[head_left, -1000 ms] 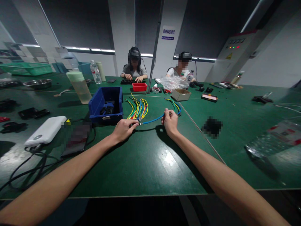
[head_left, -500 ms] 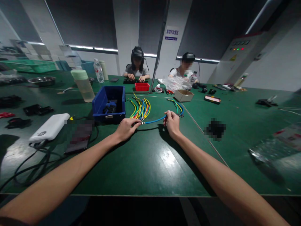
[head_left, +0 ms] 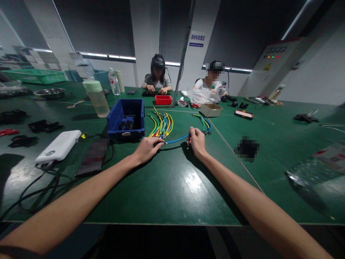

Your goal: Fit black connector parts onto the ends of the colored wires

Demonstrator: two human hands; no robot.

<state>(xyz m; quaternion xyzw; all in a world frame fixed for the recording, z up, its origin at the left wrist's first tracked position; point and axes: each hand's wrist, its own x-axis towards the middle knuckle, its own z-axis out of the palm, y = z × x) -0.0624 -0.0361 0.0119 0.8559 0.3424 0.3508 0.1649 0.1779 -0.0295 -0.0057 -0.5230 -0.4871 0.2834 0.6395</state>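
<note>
Two bare hands pinch a blue wire [head_left: 176, 138] taut above the green counter [head_left: 167, 187], left hand [head_left: 147, 149] gripping one end, right hand [head_left: 197, 142] the other, just before a blue bin [head_left: 126, 120] and a bundle of coloured wires [head_left: 162, 126].

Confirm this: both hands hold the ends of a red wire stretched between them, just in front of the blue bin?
Not quite. In the head view the wire stretched between the left hand and right hand is blue, not red. It does lie just in front of the blue bin.
</note>
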